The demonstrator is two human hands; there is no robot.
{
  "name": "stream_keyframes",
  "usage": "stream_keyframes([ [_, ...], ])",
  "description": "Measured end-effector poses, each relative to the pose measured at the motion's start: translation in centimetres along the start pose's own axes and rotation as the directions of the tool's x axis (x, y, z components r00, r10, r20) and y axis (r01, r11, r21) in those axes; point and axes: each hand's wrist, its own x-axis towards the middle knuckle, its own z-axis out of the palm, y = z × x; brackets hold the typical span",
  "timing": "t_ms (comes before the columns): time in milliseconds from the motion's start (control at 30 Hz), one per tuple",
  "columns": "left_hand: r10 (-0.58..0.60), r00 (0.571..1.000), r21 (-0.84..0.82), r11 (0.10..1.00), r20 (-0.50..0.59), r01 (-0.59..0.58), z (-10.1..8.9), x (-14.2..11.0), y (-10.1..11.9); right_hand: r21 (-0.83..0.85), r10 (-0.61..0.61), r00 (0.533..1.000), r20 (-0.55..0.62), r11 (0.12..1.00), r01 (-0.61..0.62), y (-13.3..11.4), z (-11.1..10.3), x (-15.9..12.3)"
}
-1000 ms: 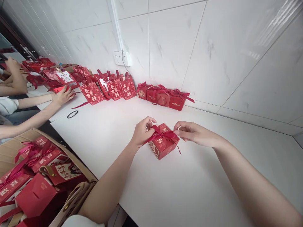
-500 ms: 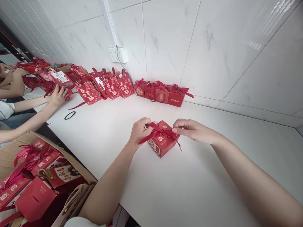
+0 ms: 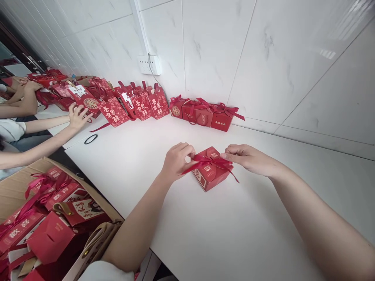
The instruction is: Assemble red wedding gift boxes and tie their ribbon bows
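Observation:
A small red gift box (image 3: 215, 177) with gold lettering sits on the white table (image 3: 234, 226) in front of me. Across its top lies a dark red ribbon (image 3: 211, 160) tied in a bow, with loose tails hanging over the sides. On the box's left, my left hand (image 3: 178, 162) pinches one loop of the bow between thumb and fingers. At the right side my right hand (image 3: 249, 158) has its thumb and forefinger closed on the opposite loop. Both hands keep the ribbon stretched sideways just above the lid.
Several red boxes with bows (image 3: 205, 115) line the wall. Flat-faced red gift bags (image 3: 159, 105) stand left of them. A black ring (image 3: 90, 139) lies near another person's hand (image 3: 78, 117). A cardboard carton (image 3: 88, 187) full of red boxes stands lower left. A power strip (image 3: 149, 65) hangs on the wall.
The bow is pulled flatter and wider between my hands. The other person's hand has let go of a red box. The whole view has shifted slightly.

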Motion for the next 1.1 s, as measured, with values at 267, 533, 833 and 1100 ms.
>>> stream_keyframes([
  [267, -0.139, 0.989, 0.229, 0.962, -0.047, 0.146, -1.4, 0.8, -1.0, -0.364, 0.222, 0.956, -0.190, 0.889, -0.279, 1.0, -4.8, -2.6],
  [533, 0.028, 0.991, 0.640, 0.761, 0.127, -0.103, 1.4, 5.7, -2.1, -0.468, -0.226, 0.914, -0.336, 0.883, 0.046, -6.2, 5.4, -3.5],
  [833, -0.260, 0.963, 0.621, 0.766, 0.067, 0.163, 4.8, 4.6, -6.8, -0.736, -0.160, 0.978, 0.136, 0.644, 0.208, -3.7, 17.6, 3.3],
  [1100, -0.371, 0.926, 0.580, 0.771, 0.070, 0.265, 6.0, 4.0, -7.5, -0.822, -0.212, 0.973, 0.094, 0.534, 0.196, -1.5, 17.2, 3.0],
])
